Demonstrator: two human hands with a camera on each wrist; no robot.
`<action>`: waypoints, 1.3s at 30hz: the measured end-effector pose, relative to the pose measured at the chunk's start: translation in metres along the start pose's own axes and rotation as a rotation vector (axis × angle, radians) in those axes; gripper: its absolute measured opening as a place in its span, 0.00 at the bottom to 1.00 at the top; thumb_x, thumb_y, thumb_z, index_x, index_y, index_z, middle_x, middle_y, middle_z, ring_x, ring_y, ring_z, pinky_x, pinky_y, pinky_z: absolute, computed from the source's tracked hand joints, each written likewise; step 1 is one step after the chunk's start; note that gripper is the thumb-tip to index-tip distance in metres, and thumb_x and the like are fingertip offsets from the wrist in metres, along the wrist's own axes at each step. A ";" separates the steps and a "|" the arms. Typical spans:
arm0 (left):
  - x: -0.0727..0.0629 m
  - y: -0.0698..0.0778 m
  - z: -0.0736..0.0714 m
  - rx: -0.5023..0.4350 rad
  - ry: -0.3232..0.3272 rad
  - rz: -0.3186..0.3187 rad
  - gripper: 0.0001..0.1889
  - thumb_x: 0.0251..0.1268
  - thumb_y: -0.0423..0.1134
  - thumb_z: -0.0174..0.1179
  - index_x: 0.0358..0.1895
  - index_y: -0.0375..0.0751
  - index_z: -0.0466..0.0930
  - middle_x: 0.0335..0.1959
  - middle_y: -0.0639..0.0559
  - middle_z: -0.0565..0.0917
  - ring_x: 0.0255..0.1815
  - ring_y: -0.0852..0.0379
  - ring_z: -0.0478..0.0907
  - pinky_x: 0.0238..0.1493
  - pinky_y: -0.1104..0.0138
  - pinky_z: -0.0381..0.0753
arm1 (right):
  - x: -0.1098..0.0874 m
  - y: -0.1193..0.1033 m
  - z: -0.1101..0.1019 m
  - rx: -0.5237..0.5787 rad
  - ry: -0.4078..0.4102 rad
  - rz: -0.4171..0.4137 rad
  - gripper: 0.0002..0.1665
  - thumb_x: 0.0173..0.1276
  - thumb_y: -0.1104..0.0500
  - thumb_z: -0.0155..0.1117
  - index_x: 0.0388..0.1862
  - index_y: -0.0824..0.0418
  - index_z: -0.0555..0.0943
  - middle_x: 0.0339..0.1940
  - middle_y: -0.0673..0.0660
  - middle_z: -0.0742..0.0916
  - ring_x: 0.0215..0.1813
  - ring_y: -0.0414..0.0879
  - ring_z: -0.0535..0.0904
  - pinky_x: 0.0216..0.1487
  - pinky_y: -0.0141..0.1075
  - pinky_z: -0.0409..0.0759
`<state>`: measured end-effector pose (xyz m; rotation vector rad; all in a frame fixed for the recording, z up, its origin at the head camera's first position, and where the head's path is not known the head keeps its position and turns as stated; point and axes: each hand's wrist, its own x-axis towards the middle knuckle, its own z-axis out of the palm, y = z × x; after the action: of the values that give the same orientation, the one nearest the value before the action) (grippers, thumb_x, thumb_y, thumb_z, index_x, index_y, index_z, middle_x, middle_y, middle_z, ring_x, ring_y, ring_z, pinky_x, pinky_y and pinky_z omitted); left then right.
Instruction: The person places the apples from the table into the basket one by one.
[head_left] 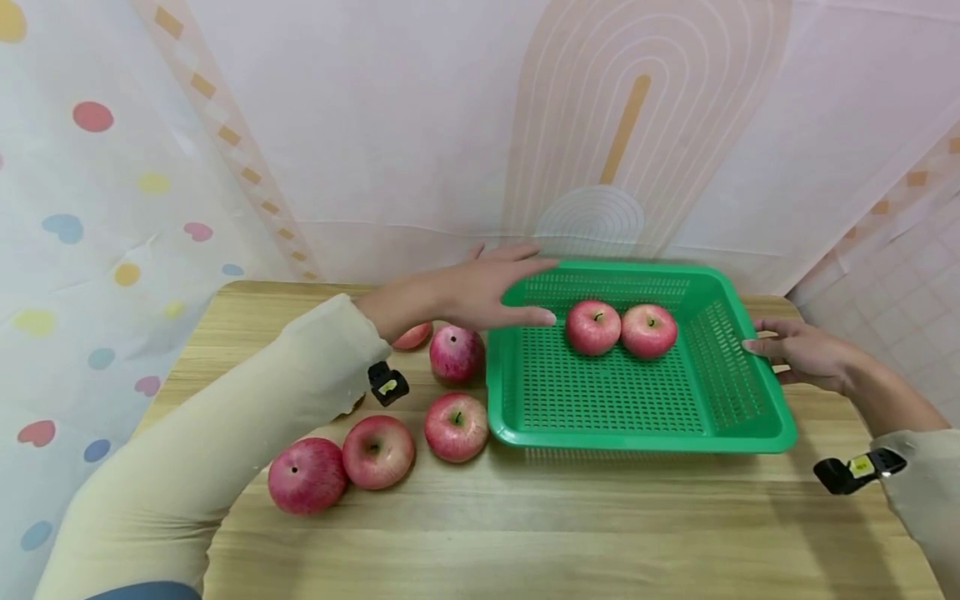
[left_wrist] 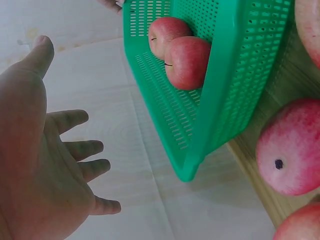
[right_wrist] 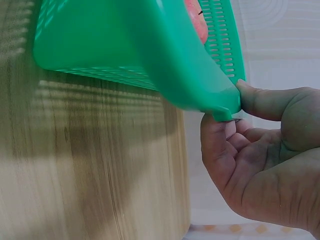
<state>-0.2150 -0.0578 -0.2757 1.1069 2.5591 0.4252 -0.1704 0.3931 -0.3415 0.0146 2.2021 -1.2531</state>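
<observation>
A green plastic basket (head_left: 600,440) with slotted walls holds two red apples, a left one (head_left: 592,327) and a right one (head_left: 649,331), side by side toward its back. My right hand (head_left: 813,357) grips the basket's right rim, thumb on top and fingers curled beneath, as the right wrist view shows. Over the back left corner of the basket, my left hand (head_left: 487,292) is spread with straight fingers and nothing in it. In the left wrist view its palm (left_wrist: 55,185) faces the basket, a gap between them.
Several apples lie left of the basket on the wooden table (head_left: 480,533): one beside its front left corner (head_left: 456,427), another by its left wall (head_left: 456,353), a pair farther left (head_left: 378,452), and one partly hidden under my left wrist (head_left: 413,336). A patterned cloth (head_left: 420,167) hangs behind.
</observation>
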 end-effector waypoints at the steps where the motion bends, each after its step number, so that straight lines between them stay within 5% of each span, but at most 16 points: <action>1: -0.003 -0.001 -0.001 -0.007 -0.001 0.000 0.42 0.73 0.67 0.50 0.83 0.52 0.50 0.84 0.46 0.47 0.84 0.51 0.39 0.77 0.37 0.30 | 0.000 0.000 0.000 0.002 -0.003 -0.003 0.25 0.85 0.62 0.43 0.70 0.77 0.54 0.45 0.52 0.83 0.43 0.43 0.84 0.46 0.43 0.85; 24: -0.062 -0.037 -0.003 -0.069 0.104 -0.018 0.40 0.74 0.58 0.56 0.81 0.45 0.55 0.82 0.43 0.52 0.83 0.46 0.45 0.76 0.36 0.35 | 0.000 0.001 0.001 0.015 0.009 -0.001 0.27 0.85 0.61 0.45 0.71 0.76 0.54 0.45 0.53 0.83 0.44 0.44 0.85 0.47 0.44 0.85; 33: -0.089 -0.057 -0.003 -0.170 0.183 -0.018 0.37 0.75 0.52 0.58 0.80 0.41 0.58 0.81 0.40 0.56 0.82 0.40 0.49 0.78 0.43 0.47 | 0.000 0.001 0.000 0.023 0.003 -0.009 0.24 0.85 0.61 0.45 0.69 0.75 0.57 0.45 0.52 0.83 0.44 0.44 0.85 0.47 0.44 0.85; 39: -0.108 -0.068 -0.002 -0.240 0.176 -0.050 0.37 0.77 0.53 0.55 0.81 0.43 0.55 0.81 0.43 0.55 0.82 0.42 0.48 0.78 0.43 0.50 | 0.000 0.002 0.000 0.024 0.010 -0.007 0.22 0.84 0.61 0.46 0.67 0.74 0.59 0.44 0.53 0.84 0.43 0.45 0.85 0.47 0.45 0.85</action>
<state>-0.1897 -0.1830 -0.2822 0.9548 2.5902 0.8254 -0.1701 0.3942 -0.3426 0.0225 2.1969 -1.2858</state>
